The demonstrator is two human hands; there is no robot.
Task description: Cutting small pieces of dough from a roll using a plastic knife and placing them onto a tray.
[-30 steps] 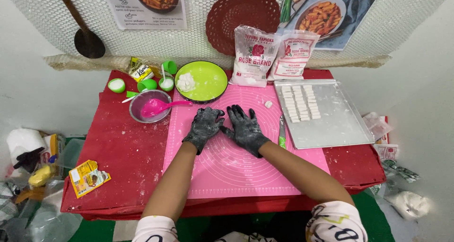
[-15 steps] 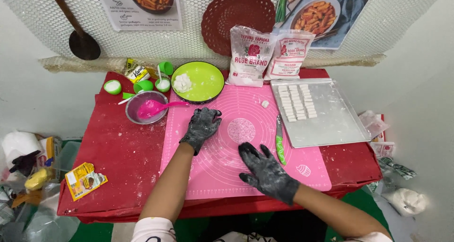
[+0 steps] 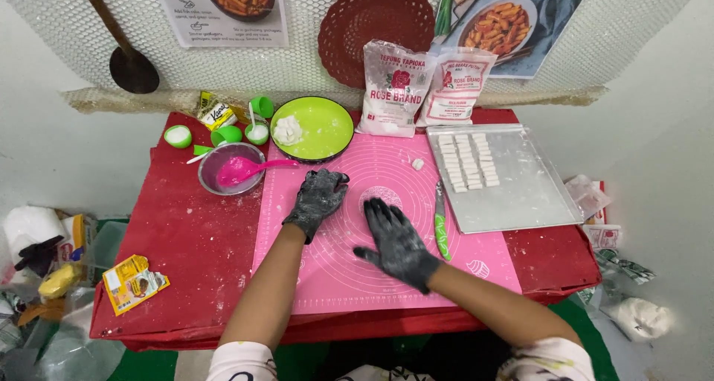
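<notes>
We can't see under either palm, so whether any dough lies between the gloves and the pink silicone mat (image 3: 349, 269) is hidden from us; the flour dusting on the black gloves blurs the finger outlines too, and our own body is cut off at the bottom edge. Our left hand (image 3: 318, 200) lies palm-down on the mat's upper left part, fingers loosely curled and pointing up toward the green plate (image 3: 321, 122), gripping nothing. Our right hand (image 3: 396, 241) sits flat near the mat's middle, fingers spread open and angled up and to the left, also empty; the two hands are apart, the right one lower and nearer to us. Both forearms run in from the bottom edge, converging toward the mat. The mat lies on the red table (image 3: 178, 239) with its long axis left to right, its near edge close to the table's front. Just right of our right hand, a green-handled knife (image 3: 440, 221) lies on the mat, its long axis running away from us, blade toward the far side. A small white dough lump (image 3: 418, 164) sits near the mat's top right. Beyond that, the metal tray (image 3: 528, 195) holds rows of white cut pieces (image 3: 467, 160).
</notes>
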